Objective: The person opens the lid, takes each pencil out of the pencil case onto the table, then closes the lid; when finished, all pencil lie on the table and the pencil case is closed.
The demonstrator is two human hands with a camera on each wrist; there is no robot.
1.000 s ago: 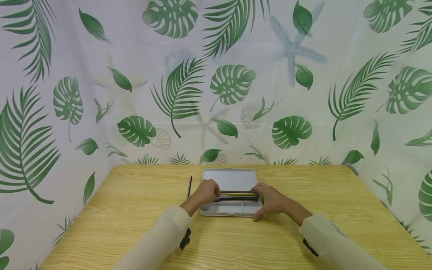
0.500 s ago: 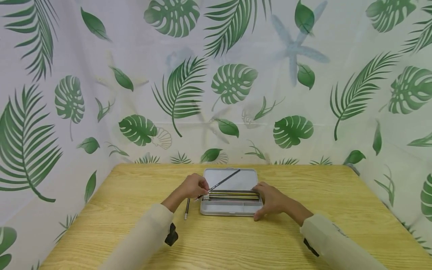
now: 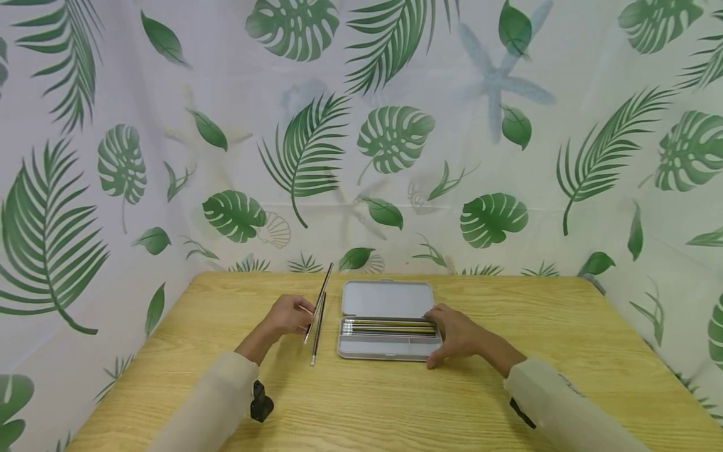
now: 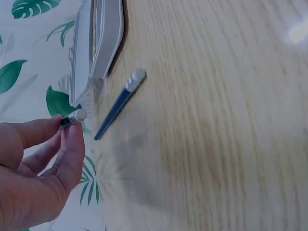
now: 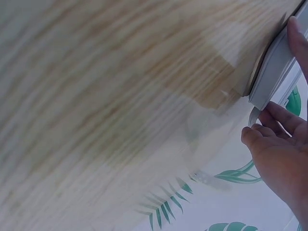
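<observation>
Between thumb and fingertips, my left hand [image 3: 287,315] pinches a dark pencil [image 3: 323,288] near its eraser end. The pencil's far end slants up and away, left of the case. A second dark pencil [image 3: 316,342] lies on the table beside it, its white eraser toward me; the left wrist view shows this lying pencil [image 4: 115,109] too. The grey pencil case [image 3: 364,348] lies open, and several pencils [image 3: 390,326] fill its back compartment. My right hand [image 3: 456,336] grips the case's right end, thumb at the front edge and fingers behind.
The case's raised lid [image 3: 387,299] leans back on the far side, near the back of the wooden table [image 3: 361,402]. Close behind the table hangs a leaf-printed curtain [image 3: 390,238]. A black wrist camera [image 3: 261,402] sits under the left sleeve.
My left hand has drawn a pencil out of the case and carried it left, to beside the lying pencil. My right hand has stayed on the case.
</observation>
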